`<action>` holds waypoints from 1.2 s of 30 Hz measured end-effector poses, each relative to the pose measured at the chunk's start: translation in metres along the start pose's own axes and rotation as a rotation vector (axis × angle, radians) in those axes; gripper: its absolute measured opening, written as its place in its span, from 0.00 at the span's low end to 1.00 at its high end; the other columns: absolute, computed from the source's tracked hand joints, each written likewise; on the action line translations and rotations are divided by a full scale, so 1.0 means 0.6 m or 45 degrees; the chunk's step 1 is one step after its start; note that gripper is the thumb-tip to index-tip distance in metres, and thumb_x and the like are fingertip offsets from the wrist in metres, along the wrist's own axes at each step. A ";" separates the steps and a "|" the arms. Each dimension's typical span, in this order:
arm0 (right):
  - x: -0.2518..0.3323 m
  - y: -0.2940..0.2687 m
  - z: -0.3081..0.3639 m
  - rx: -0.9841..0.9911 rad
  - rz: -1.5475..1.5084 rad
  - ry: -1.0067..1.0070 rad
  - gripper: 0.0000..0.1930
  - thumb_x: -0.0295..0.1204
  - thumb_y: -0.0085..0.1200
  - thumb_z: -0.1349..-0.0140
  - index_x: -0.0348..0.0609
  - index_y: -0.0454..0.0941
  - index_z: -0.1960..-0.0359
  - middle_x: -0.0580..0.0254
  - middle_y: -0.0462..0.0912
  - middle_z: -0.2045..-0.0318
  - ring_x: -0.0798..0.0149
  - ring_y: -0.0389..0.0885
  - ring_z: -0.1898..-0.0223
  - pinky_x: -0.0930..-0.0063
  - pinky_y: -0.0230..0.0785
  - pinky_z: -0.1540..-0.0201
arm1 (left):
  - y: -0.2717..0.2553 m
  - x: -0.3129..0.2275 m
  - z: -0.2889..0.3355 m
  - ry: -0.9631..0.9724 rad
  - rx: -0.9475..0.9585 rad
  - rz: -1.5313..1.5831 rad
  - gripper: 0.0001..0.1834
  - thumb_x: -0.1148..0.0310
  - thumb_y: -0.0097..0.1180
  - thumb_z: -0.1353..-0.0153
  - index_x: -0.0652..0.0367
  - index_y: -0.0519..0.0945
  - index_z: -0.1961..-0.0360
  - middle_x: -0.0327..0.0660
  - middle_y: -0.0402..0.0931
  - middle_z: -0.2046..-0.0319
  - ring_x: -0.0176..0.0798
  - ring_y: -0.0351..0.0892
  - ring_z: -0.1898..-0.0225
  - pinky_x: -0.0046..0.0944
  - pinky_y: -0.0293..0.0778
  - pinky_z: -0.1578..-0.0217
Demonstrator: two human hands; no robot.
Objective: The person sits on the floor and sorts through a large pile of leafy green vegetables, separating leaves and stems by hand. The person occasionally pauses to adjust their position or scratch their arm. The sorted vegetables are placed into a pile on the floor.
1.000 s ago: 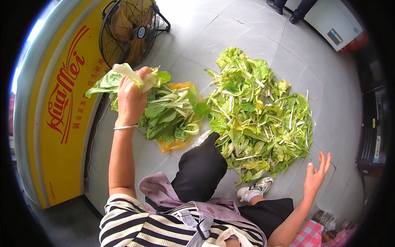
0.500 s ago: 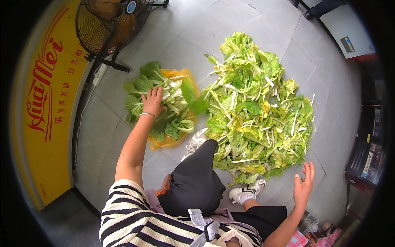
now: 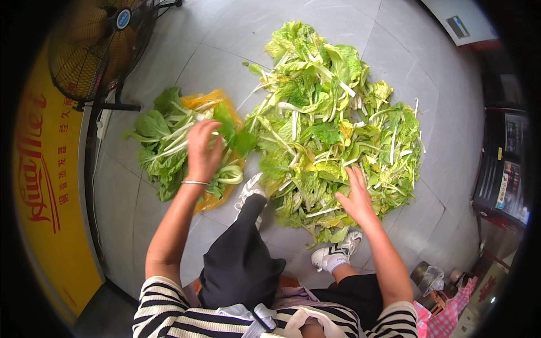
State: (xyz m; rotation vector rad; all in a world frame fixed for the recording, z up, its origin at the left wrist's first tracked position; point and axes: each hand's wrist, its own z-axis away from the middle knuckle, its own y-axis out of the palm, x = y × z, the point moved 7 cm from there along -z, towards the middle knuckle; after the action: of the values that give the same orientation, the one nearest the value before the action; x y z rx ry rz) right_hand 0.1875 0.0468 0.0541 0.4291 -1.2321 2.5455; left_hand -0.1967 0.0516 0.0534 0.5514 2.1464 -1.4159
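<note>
My left hand (image 3: 204, 149) hovers over a bunch of leafy greens (image 3: 160, 135) with pale stalks, lying on a yellow plastic bag (image 3: 197, 101). Its fingers bend a little, thumb apart, and I see nothing held in it. Close to its fingertips, a broad green leaf (image 3: 226, 121) leans out over the bag's right side. On the right lies a large, wide heap of loose leaves and cut stalks (image 3: 315, 124), green to yellow. At the heap's near side is my right hand (image 3: 356, 197), open, fingers stretched out over the leaves; whether it touches them I cannot tell.
A black floor fan (image 3: 104, 50) stands at the upper left, beside a yellow panel (image 3: 51, 186). My shoes (image 3: 338, 250) rest near the heap's front edge. A dark cabinet (image 3: 501, 169) is at the right, with pink checked cloth (image 3: 451, 307) at the lower right.
My right hand has swung in from the right side to the heap's near edge. My left hand has lifted off the greens, its fingers now more bent. The whole view has shifted.
</note>
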 end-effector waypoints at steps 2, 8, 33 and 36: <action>0.003 0.043 -0.058 0.008 -0.051 0.175 0.41 0.30 0.60 0.45 0.46 0.50 0.31 0.49 0.39 0.29 0.49 0.39 0.28 0.57 0.42 0.29 | 0.073 -0.027 0.000 -0.133 0.126 0.341 0.14 0.82 0.56 0.48 0.63 0.77 0.59 0.45 0.77 0.58 0.42 0.76 0.53 0.38 0.70 0.50; 0.005 0.150 -0.149 0.049 0.670 -0.114 0.45 0.22 0.60 0.51 0.63 0.53 0.31 0.57 0.41 0.28 0.49 0.34 0.27 0.31 0.31 0.33 | 0.265 -0.152 0.048 -0.277 0.655 0.888 0.07 0.80 0.54 0.42 0.65 0.79 0.62 0.43 0.81 0.67 0.36 0.81 0.64 0.34 0.75 0.60; -0.040 0.090 -0.215 -0.387 0.715 -0.352 0.24 0.14 0.53 0.48 0.49 0.73 0.49 0.54 0.54 0.33 0.49 0.53 0.33 0.46 0.49 0.33 | 0.298 -0.159 0.168 -0.601 1.213 0.925 0.10 0.70 0.55 0.37 0.66 0.76 0.57 0.40 0.80 0.67 0.31 0.79 0.63 0.33 0.74 0.59; -0.029 0.057 -0.222 -0.619 0.378 -0.414 0.14 0.16 0.55 0.49 0.44 0.77 0.60 0.53 0.67 0.41 0.47 0.60 0.37 0.47 0.54 0.35 | 0.297 -0.152 0.165 -0.839 1.169 1.149 0.11 0.68 0.53 0.35 0.64 0.76 0.56 0.41 0.80 0.66 0.32 0.79 0.62 0.33 0.74 0.57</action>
State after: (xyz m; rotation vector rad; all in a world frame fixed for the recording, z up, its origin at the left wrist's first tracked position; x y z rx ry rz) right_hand 0.1719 0.1302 -0.0556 0.5945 -2.1055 2.3331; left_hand -0.0018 0.0218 -0.0519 1.0084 0.5028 -1.6017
